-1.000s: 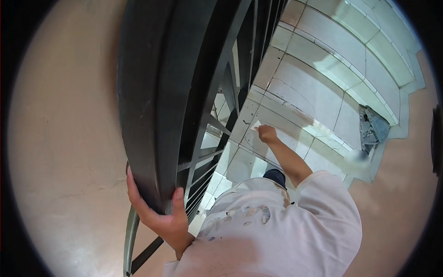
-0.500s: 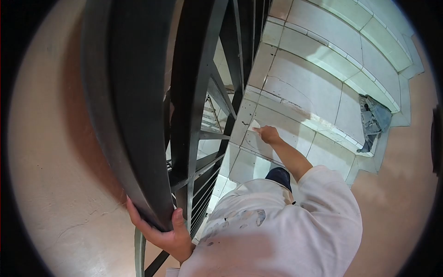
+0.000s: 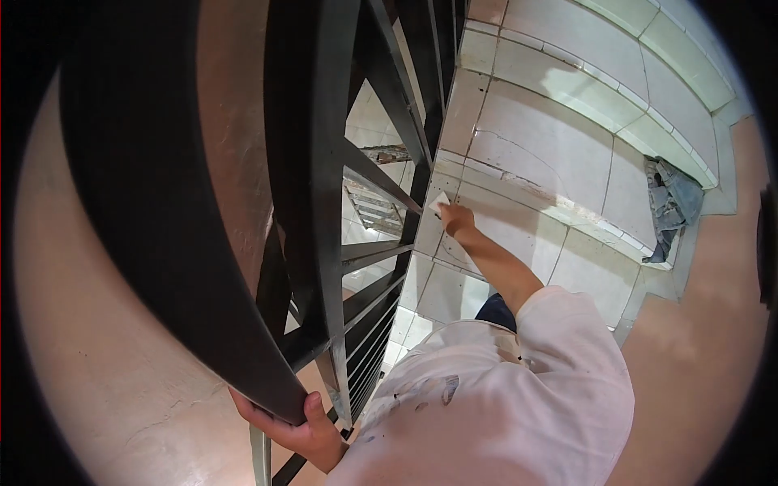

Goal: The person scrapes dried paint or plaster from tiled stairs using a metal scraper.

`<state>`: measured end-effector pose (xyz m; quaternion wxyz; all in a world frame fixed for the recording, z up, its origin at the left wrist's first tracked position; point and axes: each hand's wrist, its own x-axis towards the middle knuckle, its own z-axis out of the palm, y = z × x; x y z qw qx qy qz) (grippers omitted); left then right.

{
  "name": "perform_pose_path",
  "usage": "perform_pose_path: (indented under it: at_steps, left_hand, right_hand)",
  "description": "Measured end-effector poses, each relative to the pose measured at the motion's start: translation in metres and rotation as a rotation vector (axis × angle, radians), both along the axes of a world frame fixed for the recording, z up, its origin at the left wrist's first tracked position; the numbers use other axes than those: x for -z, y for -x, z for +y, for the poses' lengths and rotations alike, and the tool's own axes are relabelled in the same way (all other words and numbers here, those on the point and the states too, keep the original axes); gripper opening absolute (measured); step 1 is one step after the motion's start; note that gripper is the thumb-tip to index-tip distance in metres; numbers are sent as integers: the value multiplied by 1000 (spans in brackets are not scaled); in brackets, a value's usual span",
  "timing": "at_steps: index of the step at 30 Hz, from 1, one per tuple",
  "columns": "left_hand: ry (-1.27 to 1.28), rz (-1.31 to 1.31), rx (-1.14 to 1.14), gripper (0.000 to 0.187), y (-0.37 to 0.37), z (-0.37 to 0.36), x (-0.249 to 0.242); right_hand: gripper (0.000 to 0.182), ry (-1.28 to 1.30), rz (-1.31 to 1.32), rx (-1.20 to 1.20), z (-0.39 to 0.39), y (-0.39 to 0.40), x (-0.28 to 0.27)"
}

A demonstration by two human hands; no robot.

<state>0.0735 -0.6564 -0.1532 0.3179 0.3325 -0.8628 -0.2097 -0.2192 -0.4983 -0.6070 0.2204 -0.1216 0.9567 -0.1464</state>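
Tiled stairs (image 3: pixel 535 138), a dark handrail (image 3: pixel 170 235) and a small pale piece (image 3: pixel 440 199) near the railing.
The stairs fill the far right; the handrail, to their left, looks heavy and rigid, probably smooth enough to slide under a palm. Its near stretch suits a hold: the left hand (image 3: pixel 304 433) curls round it there, thumb on the right side, fingers on the left. Farther off, the right hand (image 3: pixel 457 220) reaches to a tread beside the railing, fingertips pinching the pale piece at its near edge, a sensible place to grip. That piece seems light and thin; whether stiff or soft, I cannot tell.
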Motion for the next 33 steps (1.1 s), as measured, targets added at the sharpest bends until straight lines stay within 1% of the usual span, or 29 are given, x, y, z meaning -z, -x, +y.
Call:
perform_pose_path:
  at_steps: [5,7,9,11,13,14,16,18,20,21,24,25,27,28,30,31,33]
  left_hand:
    - [-6,-7,10,107,-16,-6,6]
    - [5,-21,11,108,-15,-8,10]
    - [-26,-12,-44,107,-17,-6,11]
    - [-19,-38,-39,106,-14,-6,8]
    - [-15,-52,-35,105,-9,-4,5]
    - [20,-62,-25,104,-5,-2,2]
    - [57,-69,-5,103,1,2,-3]
    - [0,-60,1,102,6,5,-6]
    - [5,-45,15,102,6,5,-5]
    - [12,-30,22,102,6,4,-4]
    - [27,-21,14,102,-6,-6,6]
    - [33,-21,12,102,-13,-11,10]
    - [180,-53,-63,106,-23,-20,16]
    - [176,-55,-63,106,-20,-18,16]
    - [75,-95,-200,110,-15,-8,12]
    - [75,-94,-200,110,-16,-8,13]
    - [123,-79,-181,111,-21,-15,15]
  right_hand:
    - [31,-12,44,-77,-25,43,7]
    - [31,-56,15,-21,-35,52,14]
    - [31,-5,8,33,-38,48,40]
    - [31,36,15,84,-31,41,35]
    - [27,124,181,-1,-19,27,24]
    - [27,122,187,6,-20,26,21]
    - [28,89,117,46,-26,26,12]
    - [27,40,94,35,-32,31,25]
    - [27,-66,91,-27,-32,35,33]
    - [27,-66,96,-25,-30,37,38]
    - [30,12,136,-48,-25,30,25]
    - [32,62,150,-17,-23,28,22]
    - [35,133,157,5,-18,24,25]
    - [35,129,155,5,-17,23,26]
    - [29,237,272,10,-14,24,27]
    - [29,237,274,10,-18,31,24]
    - [21,154,217,-60,-35,52,16]
